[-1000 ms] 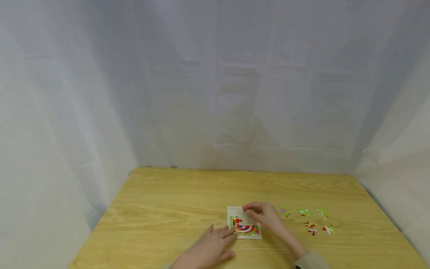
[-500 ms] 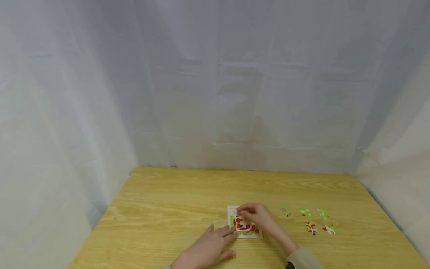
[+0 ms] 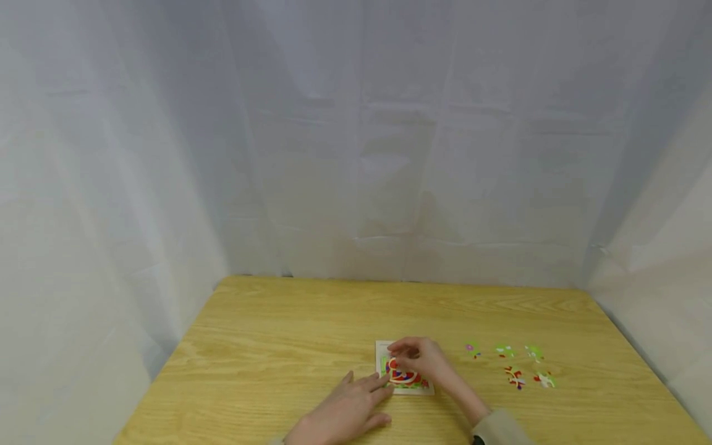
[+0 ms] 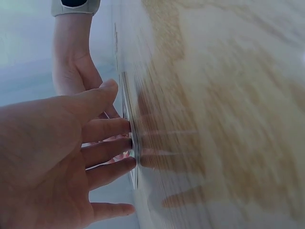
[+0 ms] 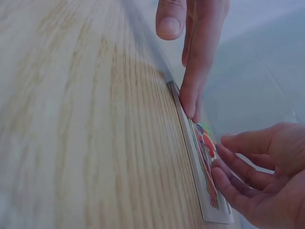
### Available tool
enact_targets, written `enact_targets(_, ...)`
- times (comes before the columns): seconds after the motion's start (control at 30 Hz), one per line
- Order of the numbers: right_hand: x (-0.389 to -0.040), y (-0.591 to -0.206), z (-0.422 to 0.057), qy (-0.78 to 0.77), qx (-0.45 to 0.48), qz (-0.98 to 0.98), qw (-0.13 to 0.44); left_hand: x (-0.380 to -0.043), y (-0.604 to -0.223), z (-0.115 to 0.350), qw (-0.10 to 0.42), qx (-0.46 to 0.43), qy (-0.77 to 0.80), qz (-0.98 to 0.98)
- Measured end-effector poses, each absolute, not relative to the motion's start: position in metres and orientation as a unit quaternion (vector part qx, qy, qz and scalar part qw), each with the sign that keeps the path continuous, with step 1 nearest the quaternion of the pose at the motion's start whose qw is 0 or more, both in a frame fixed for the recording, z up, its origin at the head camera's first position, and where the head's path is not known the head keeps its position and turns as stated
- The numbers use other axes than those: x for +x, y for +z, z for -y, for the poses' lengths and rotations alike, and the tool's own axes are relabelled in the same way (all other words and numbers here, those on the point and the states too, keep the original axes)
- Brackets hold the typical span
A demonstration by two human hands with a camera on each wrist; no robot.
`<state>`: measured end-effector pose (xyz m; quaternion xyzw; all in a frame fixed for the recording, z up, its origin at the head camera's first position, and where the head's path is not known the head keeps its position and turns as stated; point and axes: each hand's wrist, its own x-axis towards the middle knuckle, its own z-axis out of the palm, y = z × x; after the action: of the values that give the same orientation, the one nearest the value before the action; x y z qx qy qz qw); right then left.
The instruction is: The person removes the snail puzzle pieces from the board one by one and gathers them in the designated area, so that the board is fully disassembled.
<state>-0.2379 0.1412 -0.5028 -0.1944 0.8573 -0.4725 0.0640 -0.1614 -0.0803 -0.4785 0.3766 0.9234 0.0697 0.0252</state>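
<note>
A small jigsaw puzzle in a white frame tray (image 3: 431,390) lies on the table, its lower part filled with red, blue, white and green pieces. My left hand (image 3: 351,405) lies flat at the tray's left edge, its fingers straight and their tips resting on the border. Over the tray's upper middle, my right hand (image 3: 421,358) is bent down with thumb and fingers curled together, pinching a puzzle piece (image 5: 206,142) at the picture's surface. The fingers hide much of that piece and the tray's upper right. In the left wrist view, the left hand (image 4: 57,152) holds nothing.
Several loose puzzle pieces lie to the right of the tray, among them a green one with a pink flower (image 3: 471,349) and a red one (image 3: 514,377). The wooden table (image 3: 289,327) ends at a pale sheet wall (image 3: 400,185) behind and on both sides.
My right hand has moved left over the tray and come down onto the picture, its fingers drawing closer together. My left hand and the loose pieces have stayed put.
</note>
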Motion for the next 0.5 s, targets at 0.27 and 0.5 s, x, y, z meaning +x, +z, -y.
enact_targets(0.27,-0.2355,-0.5019,-0.1378,-0.480,-0.193,-0.854,0.053,-0.1602,-0.4799,0.0790,0.009,0.379,0.061,-0.923)
enact_targets(0.5,-0.2337,-0.5023,-0.1370,-0.492,-0.192,-0.848,0.054,-0.1591,-0.4790,0.0780,0.000,0.381,0.067,-0.922)
